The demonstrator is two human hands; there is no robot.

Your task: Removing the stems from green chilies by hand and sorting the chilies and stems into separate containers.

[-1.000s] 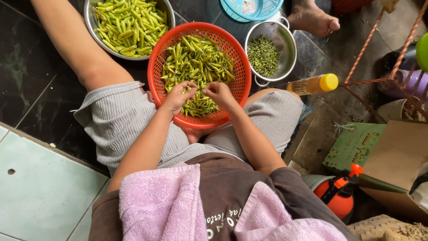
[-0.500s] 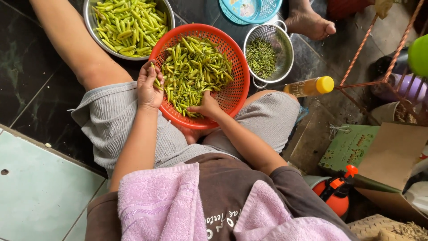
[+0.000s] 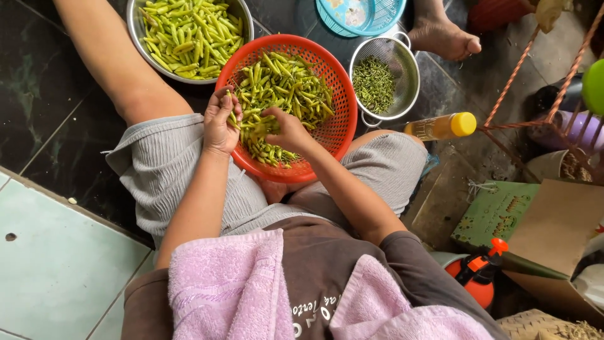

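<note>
A round red plastic basket (image 3: 343, 110) full of green chillies (image 3: 286, 85) rests on my lap. My left hand (image 3: 218, 123) is at the basket's left rim, its fingers closed on a few green chillies. My right hand (image 3: 286, 130) reaches into the pile near the basket's front, fingers curled around chillies. A steel bowl (image 3: 135, 34) of trimmed green chillies sits beyond my left knee. A small steel colander (image 3: 406, 79) holding green stems stands to the right of the basket.
A yellow-capped bottle (image 3: 440, 126) lies by my right knee. A blue basket (image 3: 371, 16) and another person's bare foot (image 3: 443, 34) are at the top. A green box (image 3: 494, 214), cardboard (image 3: 557, 233) and an orange sprayer (image 3: 478, 274) crowd the right. Pale tiles (image 3: 56, 264) lie left.
My left hand went out toward the steel bowl, then came back to the basket's left rim. My right hand moved from the front rim into the chilli pile.
</note>
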